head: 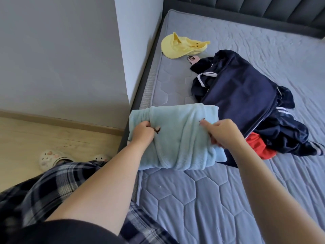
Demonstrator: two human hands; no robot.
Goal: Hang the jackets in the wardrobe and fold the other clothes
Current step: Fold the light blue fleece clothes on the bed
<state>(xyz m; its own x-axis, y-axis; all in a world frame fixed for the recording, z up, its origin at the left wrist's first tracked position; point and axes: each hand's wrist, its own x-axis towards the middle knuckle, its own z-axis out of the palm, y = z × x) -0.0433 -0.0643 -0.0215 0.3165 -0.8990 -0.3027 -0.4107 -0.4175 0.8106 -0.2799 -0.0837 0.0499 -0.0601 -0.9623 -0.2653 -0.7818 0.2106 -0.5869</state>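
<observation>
A light blue fleece garment (177,138), folded into a thick bundle, lies at the near left edge of the bed. My left hand (143,132) grips its left side with curled fingers. My right hand (221,133) pinches its right side, thumb on top. Just right of the bundle lies a heap of navy track clothes with white stripes (246,95), with a red garment (258,147) showing under its near edge.
The grey quilted mattress (202,199) fills the right side. A yellow cap (179,45) and a pink phone (192,59) lie near the far left corner. A grey wall (61,50), wooden floor (22,136) and my white clogs (51,158) are at left.
</observation>
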